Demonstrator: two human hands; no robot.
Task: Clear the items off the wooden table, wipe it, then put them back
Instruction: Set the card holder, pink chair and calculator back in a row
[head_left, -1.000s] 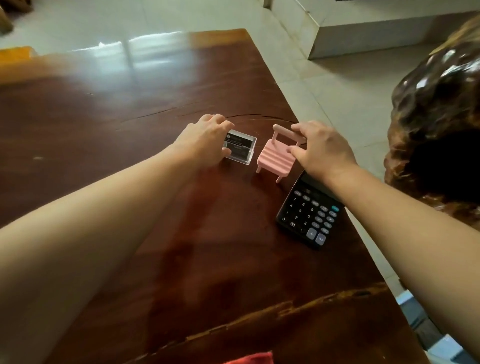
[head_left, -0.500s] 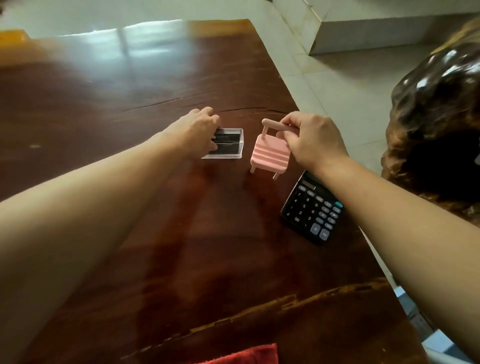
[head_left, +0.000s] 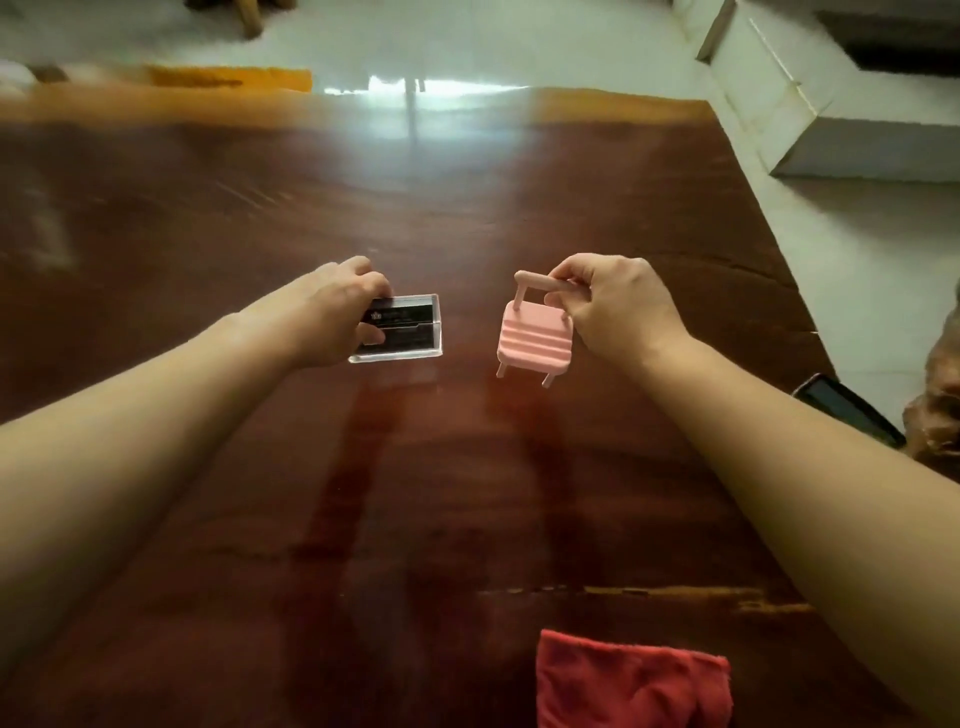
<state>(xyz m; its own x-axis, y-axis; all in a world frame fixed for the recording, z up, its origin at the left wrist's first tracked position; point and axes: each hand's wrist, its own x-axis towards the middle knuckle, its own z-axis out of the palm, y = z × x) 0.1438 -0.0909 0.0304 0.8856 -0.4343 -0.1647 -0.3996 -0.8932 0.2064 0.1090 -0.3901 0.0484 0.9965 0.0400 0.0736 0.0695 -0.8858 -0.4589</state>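
While earlier resting, card box and pink chair now hang lifted.

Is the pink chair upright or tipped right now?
Roughly upright. The pink chair hangs from the right hand, which pinches its top rail; seat faces up, legs point down. Whether the legs touch the table: cannot tell.
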